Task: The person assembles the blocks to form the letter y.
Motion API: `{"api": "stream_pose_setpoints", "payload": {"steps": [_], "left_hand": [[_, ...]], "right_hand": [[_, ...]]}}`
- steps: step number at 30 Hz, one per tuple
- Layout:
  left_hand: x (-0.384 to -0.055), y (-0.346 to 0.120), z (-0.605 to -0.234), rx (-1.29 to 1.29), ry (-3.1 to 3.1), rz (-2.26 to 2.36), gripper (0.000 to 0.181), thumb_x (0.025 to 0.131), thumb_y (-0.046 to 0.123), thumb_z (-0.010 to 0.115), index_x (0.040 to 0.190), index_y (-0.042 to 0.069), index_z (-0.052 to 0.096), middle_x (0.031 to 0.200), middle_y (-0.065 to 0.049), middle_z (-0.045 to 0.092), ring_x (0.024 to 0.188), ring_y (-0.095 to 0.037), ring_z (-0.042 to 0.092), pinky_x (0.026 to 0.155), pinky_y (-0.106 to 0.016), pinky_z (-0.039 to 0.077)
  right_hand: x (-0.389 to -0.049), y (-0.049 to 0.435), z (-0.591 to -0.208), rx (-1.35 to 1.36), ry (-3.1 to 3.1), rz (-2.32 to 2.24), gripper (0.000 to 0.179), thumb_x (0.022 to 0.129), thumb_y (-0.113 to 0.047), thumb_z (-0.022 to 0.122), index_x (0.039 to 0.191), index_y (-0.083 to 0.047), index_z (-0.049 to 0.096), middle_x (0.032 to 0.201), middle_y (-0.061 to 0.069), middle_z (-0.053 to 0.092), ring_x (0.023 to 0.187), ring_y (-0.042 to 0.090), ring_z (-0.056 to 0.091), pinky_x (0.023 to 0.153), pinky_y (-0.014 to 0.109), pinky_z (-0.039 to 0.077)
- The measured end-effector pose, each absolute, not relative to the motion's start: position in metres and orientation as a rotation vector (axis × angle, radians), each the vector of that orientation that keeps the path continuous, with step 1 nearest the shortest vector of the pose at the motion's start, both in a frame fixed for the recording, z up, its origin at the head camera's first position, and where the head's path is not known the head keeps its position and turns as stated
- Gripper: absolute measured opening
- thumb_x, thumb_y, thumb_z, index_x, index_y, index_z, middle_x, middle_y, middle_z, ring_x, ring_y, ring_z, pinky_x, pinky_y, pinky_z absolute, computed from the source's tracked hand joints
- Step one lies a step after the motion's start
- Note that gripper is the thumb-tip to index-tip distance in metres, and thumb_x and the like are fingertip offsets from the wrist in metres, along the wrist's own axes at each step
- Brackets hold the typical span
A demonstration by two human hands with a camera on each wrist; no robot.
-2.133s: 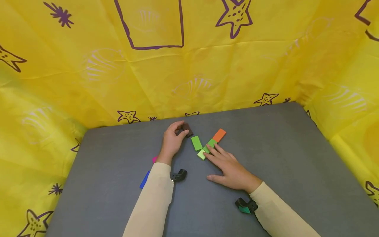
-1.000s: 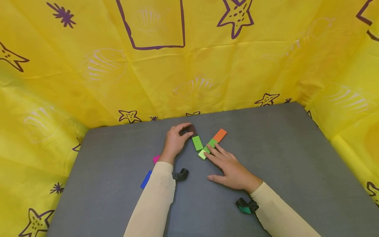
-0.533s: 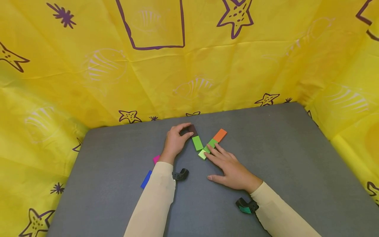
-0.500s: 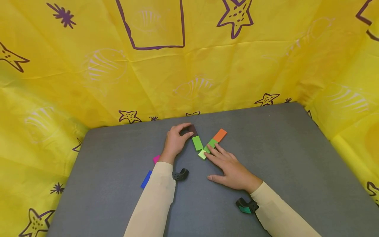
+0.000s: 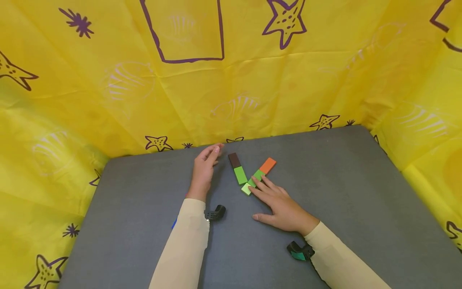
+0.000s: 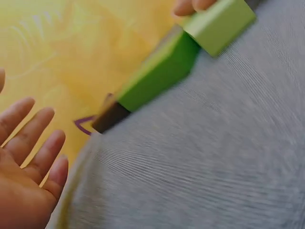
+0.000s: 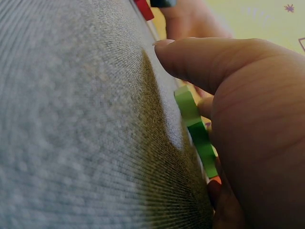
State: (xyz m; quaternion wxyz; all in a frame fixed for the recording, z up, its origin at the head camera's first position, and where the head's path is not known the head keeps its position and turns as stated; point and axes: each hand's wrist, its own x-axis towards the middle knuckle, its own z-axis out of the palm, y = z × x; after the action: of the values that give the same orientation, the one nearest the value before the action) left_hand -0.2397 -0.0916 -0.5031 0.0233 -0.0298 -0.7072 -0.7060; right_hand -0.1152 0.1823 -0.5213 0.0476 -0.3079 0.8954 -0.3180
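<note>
My left hand (image 5: 203,171) is off the blocks, left of the dark brown block (image 5: 234,160), with nothing in its fingers. In the left wrist view this hand (image 6: 28,164) has its fingers extended. The brown block lies end to end with a green block (image 5: 240,175), which slants down to a small light green block (image 5: 246,189). From there a second green block (image 5: 254,180) and an orange block (image 5: 268,165) run up to the right, making a V. My right hand (image 5: 283,206) lies with fingers spread, its fingertips resting on the light green and second green blocks.
A blue block (image 5: 174,224) peeks out beside the left sleeve (image 5: 187,241), which covers most of it. The right wrist view shows a pinkish-red block (image 7: 144,9) near the left wrist. A yellow patterned cloth (image 5: 187,100) hangs behind the grey table (image 5: 325,180).
My left hand set the brown block against the end of the green block, then let go and drew away to the left. The right hand has stayed in place.
</note>
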Motion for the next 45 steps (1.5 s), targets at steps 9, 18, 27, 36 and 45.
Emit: {"api": "stream_pose_setpoints", "payload": {"steps": [9, 18, 27, 36, 45], "left_hand": [[-0.225, -0.114, -0.464, -0.175, -2.104, -2.241, 0.049, 0.113, 0.037, 0.062, 0.146, 0.001, 0.065, 0.14, -0.011, 0.071, 0.133, -0.036, 0.06, 0.106, -0.058, 0.044], [-0.199, -0.149, -0.438, -0.276, -2.059, -2.223, 0.048, 0.115, 0.031, 0.058, 0.149, -0.003, 0.06, 0.145, -0.019, 0.066, 0.133, -0.043, 0.057, 0.1, -0.048, 0.043], [-0.173, -0.174, -0.444, -0.356, -1.996, -2.266, 0.053, 0.118, 0.031, 0.046, 0.152, -0.01, 0.052, 0.147, -0.024, 0.063, 0.131, -0.043, 0.057, 0.101, -0.051, 0.043], [-0.149, -0.193, -0.465, -0.293, -2.048, -2.265, 0.063, 0.119, 0.038, 0.039, 0.162, -0.008, 0.034, 0.155, -0.029, 0.053, 0.138, -0.045, 0.05, 0.102, -0.047, 0.045], [-0.132, -0.201, -0.493, -0.174, -2.094, -2.293, 0.063, 0.119, 0.037, 0.038, 0.164, -0.005, 0.031, 0.159, -0.031, 0.046, 0.141, -0.049, 0.044, 0.107, -0.053, 0.037]], "right_hand": [[-0.114, 0.182, -0.522, -0.941, 2.72, -0.981, 0.084, 0.102, -0.045, 0.077, 0.171, -0.014, 0.039, 0.18, 0.005, 0.019, 0.165, 0.031, 0.005, 0.121, 0.069, 0.023], [-0.114, 0.183, -0.522, -0.957, 2.735, -0.981, 0.084, 0.102, -0.045, 0.077, 0.171, -0.014, 0.039, 0.18, 0.006, 0.02, 0.165, 0.032, 0.005, 0.12, 0.07, 0.024], [-0.112, 0.184, -0.523, -0.939, 2.721, -0.983, 0.084, 0.103, -0.044, 0.077, 0.171, -0.015, 0.038, 0.18, 0.005, 0.018, 0.166, 0.032, 0.004, 0.121, 0.069, 0.023], [-0.115, 0.182, -0.523, -0.942, 2.717, -0.985, 0.085, 0.103, -0.046, 0.076, 0.172, -0.016, 0.037, 0.18, 0.003, 0.018, 0.166, 0.029, 0.003, 0.121, 0.069, 0.022], [-0.115, 0.182, -0.524, -0.949, 2.719, -0.994, 0.085, 0.102, -0.046, 0.078, 0.171, -0.015, 0.038, 0.18, 0.004, 0.018, 0.166, 0.031, 0.004, 0.121, 0.069, 0.023]]}}
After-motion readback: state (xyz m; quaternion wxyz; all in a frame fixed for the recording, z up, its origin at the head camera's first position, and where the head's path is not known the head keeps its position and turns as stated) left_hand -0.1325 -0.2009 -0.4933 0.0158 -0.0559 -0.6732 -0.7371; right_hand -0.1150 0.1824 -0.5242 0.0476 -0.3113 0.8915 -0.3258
